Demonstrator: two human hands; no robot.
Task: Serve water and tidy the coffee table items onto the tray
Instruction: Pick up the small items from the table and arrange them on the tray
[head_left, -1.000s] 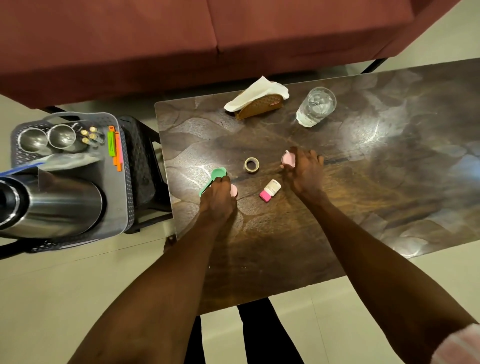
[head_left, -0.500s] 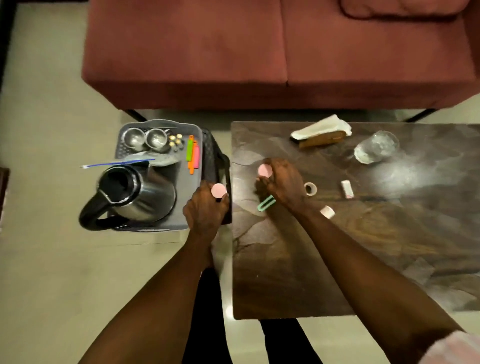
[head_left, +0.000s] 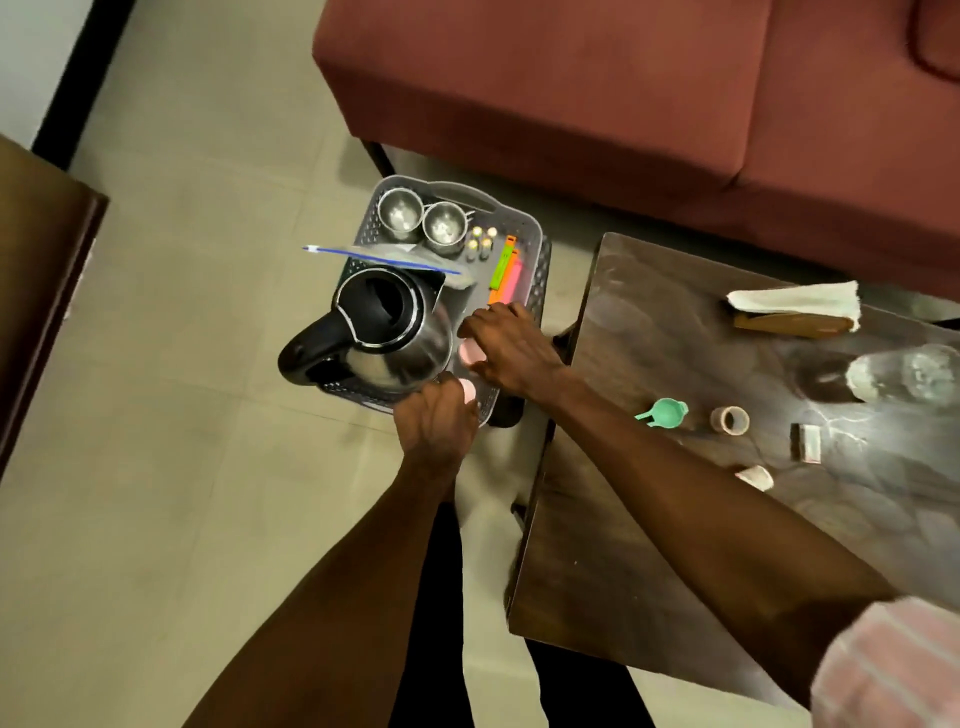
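A dark red sofa (head_left: 597, 88) fills the upper right of the frame, its seat cushions split by a seam and one dark leg showing beneath its lower edge. Pale beige floor tiles (head_left: 182, 415) with faint grout lines cover the left and centre. A dark wooden furniture edge (head_left: 36, 291) juts in at the left border. In the upper left corner a black skirting strip (head_left: 83, 78) runs diagonally below a pale wall (head_left: 26, 41). The glossy dark brown counter (head_left: 649, 519) at right reflects soft overhead light.

No text, label, brand or number can be read on anything here.
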